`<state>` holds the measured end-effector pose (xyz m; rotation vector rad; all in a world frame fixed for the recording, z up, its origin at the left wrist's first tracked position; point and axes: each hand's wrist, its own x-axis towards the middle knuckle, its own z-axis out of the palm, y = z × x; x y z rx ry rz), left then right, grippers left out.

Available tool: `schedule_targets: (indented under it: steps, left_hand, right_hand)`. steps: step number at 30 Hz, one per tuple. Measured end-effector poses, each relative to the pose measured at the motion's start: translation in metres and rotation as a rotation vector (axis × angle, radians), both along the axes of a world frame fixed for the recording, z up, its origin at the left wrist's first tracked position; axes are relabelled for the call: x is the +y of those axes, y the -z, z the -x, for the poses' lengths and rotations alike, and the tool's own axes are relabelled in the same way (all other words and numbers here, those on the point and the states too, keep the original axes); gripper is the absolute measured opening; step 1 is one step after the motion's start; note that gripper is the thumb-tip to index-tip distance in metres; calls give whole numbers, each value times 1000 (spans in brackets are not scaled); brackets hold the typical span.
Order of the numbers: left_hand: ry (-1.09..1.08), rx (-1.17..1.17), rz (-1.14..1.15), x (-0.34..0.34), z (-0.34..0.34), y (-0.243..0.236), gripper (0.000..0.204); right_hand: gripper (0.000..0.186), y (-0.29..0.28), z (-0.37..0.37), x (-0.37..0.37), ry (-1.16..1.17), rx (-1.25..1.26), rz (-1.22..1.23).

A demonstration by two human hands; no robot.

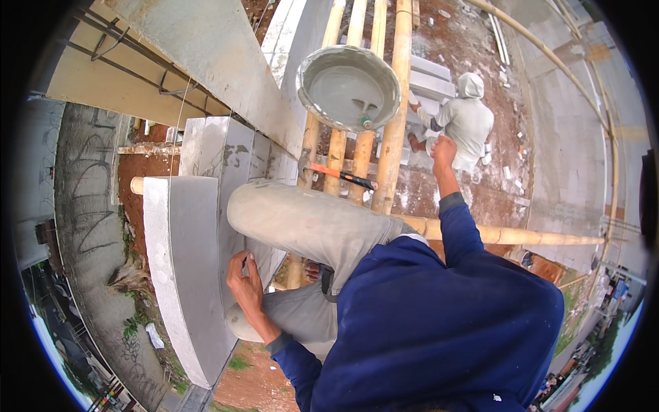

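Note:
My left hand (245, 281) hangs beside a large pale grey lightweight block (195, 254), next to my bent knee. Its fingers are loosely curled, the thumb stands a little apart, and nothing shows in them. At the right my right hand (444, 152) is raised with the fingers closed; what they hold, if anything, is hidden. Ahead, a round basin (309, 103) of wet grey mortar rests on the bamboo poles, with a green-handled trowel (366, 118) inside it. An orange and black cutter-like tool (343, 176) lies across the poles near my thigh.
Bamboo scaffold poles (392, 158) run forward, and another (508, 235) crosses at right. Below, a hooded co-worker (468, 117) is beside stacked grey blocks (431, 84). A concrete beam (206, 55) and steel bars (147, 66) stand at upper left. Block wall (237, 147) continues forward.

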<state>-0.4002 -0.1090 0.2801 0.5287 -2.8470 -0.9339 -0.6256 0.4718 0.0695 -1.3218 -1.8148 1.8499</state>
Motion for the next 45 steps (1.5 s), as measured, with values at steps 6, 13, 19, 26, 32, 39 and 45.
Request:
schedule_targets:
  steps: [6,13,19,26,32,39,45]
  left_hand:
    - [-31,-212,-29,-5,-3,22,24]
    - [-3,-511,-34,-13,-8,33,36]
    - [-27,-508,-33,-12,-5,30,39]
    - [11,-488,16,-15,-10,33,39]
    - [48,-469,18,-17,-10,38,38]
    - [53,-451,-16,-9,-8,30,35]
    - [-23,-396,-45,-5,-11,26,38]
  right_hand:
    - [27,49,1,29,88,-189,181]
    - [22,106,-37,57,59,-270,333]
    - [26,135,-68,66,50,-367,430]
    - [29,180,-114,61,3,-475,421]
    - [25,218,-147,61,-58,-541,421]
    - [31,229,-157,59,-44,-608,341]
    - [37,221,-155,58,-105,-553,319]
